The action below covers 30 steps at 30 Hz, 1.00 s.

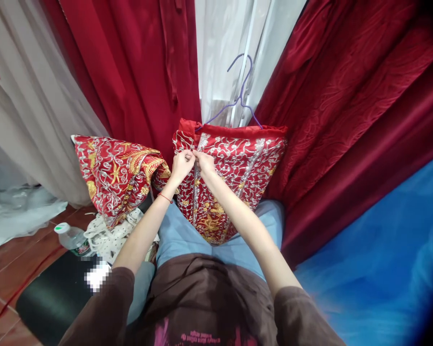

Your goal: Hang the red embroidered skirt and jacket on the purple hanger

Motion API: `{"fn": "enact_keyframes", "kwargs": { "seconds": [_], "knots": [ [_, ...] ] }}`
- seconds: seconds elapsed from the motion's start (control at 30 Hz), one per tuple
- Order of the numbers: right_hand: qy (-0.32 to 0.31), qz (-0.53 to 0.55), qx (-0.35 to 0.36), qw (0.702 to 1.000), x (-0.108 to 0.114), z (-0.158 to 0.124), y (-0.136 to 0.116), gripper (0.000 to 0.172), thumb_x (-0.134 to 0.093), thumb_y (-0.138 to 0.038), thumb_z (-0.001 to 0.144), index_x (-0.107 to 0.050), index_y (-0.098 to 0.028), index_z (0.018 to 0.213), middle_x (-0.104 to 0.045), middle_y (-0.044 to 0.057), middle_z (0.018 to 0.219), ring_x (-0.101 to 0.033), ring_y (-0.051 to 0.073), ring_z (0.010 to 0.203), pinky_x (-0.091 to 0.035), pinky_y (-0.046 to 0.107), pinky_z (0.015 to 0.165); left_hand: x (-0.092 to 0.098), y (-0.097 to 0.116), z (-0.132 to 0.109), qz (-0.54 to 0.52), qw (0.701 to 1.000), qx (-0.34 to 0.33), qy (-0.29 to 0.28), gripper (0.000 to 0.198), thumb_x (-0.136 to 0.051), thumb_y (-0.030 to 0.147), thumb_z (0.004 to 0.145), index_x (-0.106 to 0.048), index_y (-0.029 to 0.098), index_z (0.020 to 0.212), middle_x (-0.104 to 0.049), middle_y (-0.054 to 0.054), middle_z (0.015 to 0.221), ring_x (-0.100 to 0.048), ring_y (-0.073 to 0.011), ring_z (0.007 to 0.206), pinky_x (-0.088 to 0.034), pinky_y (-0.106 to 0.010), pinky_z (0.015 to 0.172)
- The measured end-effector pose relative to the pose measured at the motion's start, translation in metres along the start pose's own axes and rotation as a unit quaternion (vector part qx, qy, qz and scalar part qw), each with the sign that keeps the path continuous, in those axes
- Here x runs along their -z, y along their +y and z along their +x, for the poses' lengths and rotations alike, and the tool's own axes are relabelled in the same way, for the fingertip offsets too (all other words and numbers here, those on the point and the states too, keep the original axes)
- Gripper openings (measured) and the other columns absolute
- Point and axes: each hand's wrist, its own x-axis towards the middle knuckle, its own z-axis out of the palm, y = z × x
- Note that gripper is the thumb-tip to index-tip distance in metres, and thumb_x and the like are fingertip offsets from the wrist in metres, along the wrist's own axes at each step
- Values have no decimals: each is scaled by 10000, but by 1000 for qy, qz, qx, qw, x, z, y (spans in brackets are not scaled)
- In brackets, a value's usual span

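Note:
A red garment (234,168) with silver and gold embroidery lies over my lap, its top edge on a purple wire hanger (241,93). My left hand (183,163) and my right hand (204,162) meet at the garment's upper left part, fingertips pinched close together. Whatever lies between the fingers is too small to name. To the left, an embroidered section (119,173) of red cloth spreads out beside my left forearm.
Red curtains (137,72) and dark red cloth (346,110) hang ahead and right. Blue fabric (382,250) is at lower right. A plastic bottle (72,238), spotted cloth (111,238) and a black seat (50,293) are at lower left.

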Motion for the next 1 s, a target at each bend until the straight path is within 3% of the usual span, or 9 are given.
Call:
{"fn": "enact_keyframes", "kwargs": {
  "seconds": [0.1,0.2,0.33,0.43,0.53,0.7,0.8,1.0],
  "knots": [
    [-5,-20,20,1000,6,-5,-5,216,-704,-161,781,-629,-149,579,-564,-47,530,-493,75,558,-419,198,569,-4,7,-12,99,995,-12,18,127,-586,290,852,-616,192,778,-714,-46,777,-676,-185,733,-447,-261,671],
    [-16,-40,36,998,9,-10,-14,213,-681,-158,806,-655,-147,594,-605,-33,557,-515,73,570,-433,193,588,-7,14,-20,237,970,-22,41,197,-574,374,890,-646,192,864,-737,-79,858,-699,-239,806,-417,-289,673],
    [-35,-67,5,997,12,-18,-29,261,-630,-151,861,-665,-140,602,-511,-55,472,-394,54,457,-375,207,523,-4,18,-18,309,950,-26,16,330,-485,455,961,-671,184,935,-751,-112,922,-715,-268,867,-412,-300,685],
    [-48,-81,-28,995,13,-27,-39,263,-642,-161,881,-656,-140,619,-364,-97,420,-241,40,403,-253,210,441,0,17,-14,332,943,-32,-11,360,-487,478,962,-672,175,1024,-755,-130,982,-717,-285,918,-431,-306,709],
    [-66,-81,-43,994,13,-33,-49,290,-690,-169,869,-598,-150,595,-320,-111,411,-183,33,395,-175,210,403,-1,19,-12,343,937,-47,-44,355,-507,424,959,-655,147,1125,-739,-167,1097,-710,-299,1003,-451,-313,747],
    [-101,-58,-67,991,6,-30,-78,304,-576,-140,943,-610,-128,641,-248,-120,369,-134,32,376,-138,190,375,-16,36,-13,357,931,-35,-68,392,-309,295,1034,-628,109,1165,-732,-190,1066,-726,-288,959,-474,-324,750],
    [-76,-63,-79,992,-4,-23,-97,294,-484,-94,955,-632,-112,701,-276,-106,347,-137,43,365,-135,192,359,-19,45,-15,366,927,-39,-74,432,-244,285,1048,-623,98,1137,-727,-194,1048,-728,-282,937,-479,-321,753],
    [-64,-62,-56,994,-21,-11,-110,283,-451,-78,944,-614,-114,716,-268,-108,352,-123,48,368,-133,207,373,-18,37,-26,320,945,-22,-70,433,-276,299,1043,-636,67,1101,-704,-235,1005,-718,-304,940,-461,-342,795]
  ]
}}
